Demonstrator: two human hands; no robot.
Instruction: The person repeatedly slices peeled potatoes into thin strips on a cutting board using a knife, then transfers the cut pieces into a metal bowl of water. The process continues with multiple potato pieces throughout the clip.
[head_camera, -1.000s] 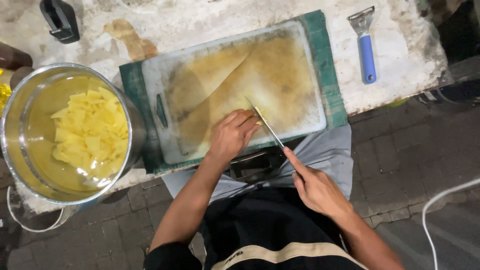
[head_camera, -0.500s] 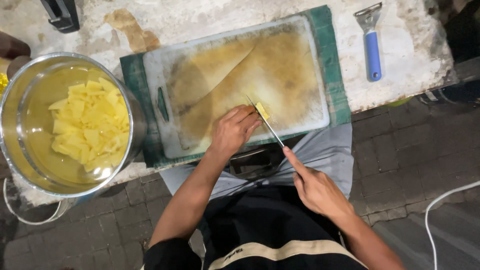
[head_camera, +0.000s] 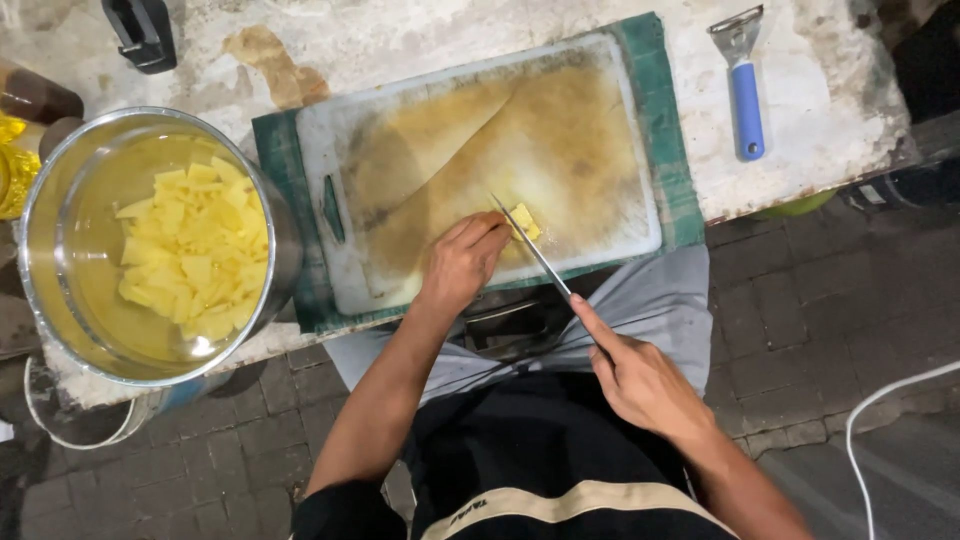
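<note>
change: yellow piece now shows past the left hand, hidden a second ago | left fingers curled on it, on board | right hand closed on knife; blade at piece | pot holds cut cubes

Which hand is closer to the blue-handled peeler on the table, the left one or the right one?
The right hand. It holds the knife below and left of the peeler, off the table edge. The left hand rests on the cutting board, farther left, by the yellow piece.
</note>
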